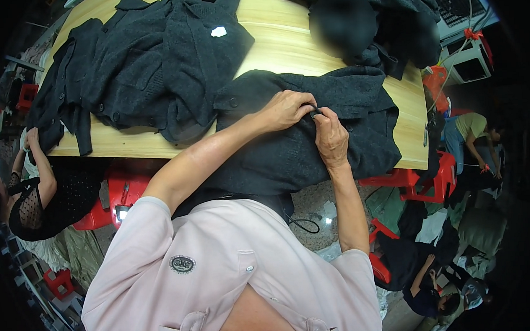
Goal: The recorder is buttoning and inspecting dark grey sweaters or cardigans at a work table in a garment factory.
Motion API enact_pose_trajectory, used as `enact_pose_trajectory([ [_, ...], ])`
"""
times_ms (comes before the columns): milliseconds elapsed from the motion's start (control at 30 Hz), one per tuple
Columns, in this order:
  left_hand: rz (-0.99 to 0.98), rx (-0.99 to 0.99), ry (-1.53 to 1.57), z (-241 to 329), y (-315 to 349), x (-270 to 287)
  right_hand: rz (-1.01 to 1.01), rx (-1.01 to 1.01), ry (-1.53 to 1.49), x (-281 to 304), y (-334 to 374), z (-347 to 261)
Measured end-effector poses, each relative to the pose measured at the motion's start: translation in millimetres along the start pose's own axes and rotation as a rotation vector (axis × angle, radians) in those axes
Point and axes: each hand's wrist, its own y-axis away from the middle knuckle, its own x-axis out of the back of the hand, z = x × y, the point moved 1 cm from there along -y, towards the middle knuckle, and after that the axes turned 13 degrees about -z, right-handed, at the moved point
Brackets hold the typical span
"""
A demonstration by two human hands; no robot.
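Note:
A dark charcoal knit cardigan (265, 162) with large dark buttons lies over the near edge of the wooden table and hangs toward my lap. My left hand (285, 110) is closed on its edge, thumb and fingers pinched together. Just to the right, my right hand (331, 133) pinches the same edge, its fingertips almost meeting the left ones. A small dark bit shows between them; whether it is a button or a fold of knit, I cannot tell. Another dark buttoned cardigan (160, 69) is spread out at the left, with a small white piece (218, 32) on it.
More dark garments (400, 6) lie at the table's far right, partly blurred. The pale wooden table (265, 44) ends at the right beside an orange-red bag (436, 84). A co-worker (47, 181) sits at the left near a red stool (127, 189). Red stools (443, 178) and other people are at the right.

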Motion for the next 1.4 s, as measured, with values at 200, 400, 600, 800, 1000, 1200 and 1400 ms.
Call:
enact_pose_trajectory([
  [200, 0.024, 0.063, 0.083, 7.1, -2.2, 5.7, 0.009, -0.015, -0.046, 3.3, -2.9, -3.0],
  [400, -0.093, 0.083, 0.026, 4.8, -6.3, 1.1, 0.056, 0.018, -0.058, 1.0, -1.0, -2.9],
  [600, 0.153, -0.104, 0.088, 6.3, 3.4, -7.2, 0.053, -0.023, -0.086, -0.4, -1.1, 1.3],
  [800, 0.17, 0.08, 0.284, 4.7, 1.4, -11.9, 0.038, -0.023, -0.073, 4.1, -3.4, 1.0],
  [1000, -0.008, 0.159, 0.432, -8.4, -5.5, 2.7, 0.002, -0.056, -0.138, 2.7, -3.0, -0.6],
  [1200, -0.061, 0.15, 0.441, -3.8, -5.0, 3.7, 0.085, -0.02, -0.145, 0.4, -3.3, 3.2],
  [1400, 0.049, 0.03, 0.322, -3.3, 6.0, -7.4, 0.06, -0.059, -0.114, 0.8, -2.6, 0.8],
])
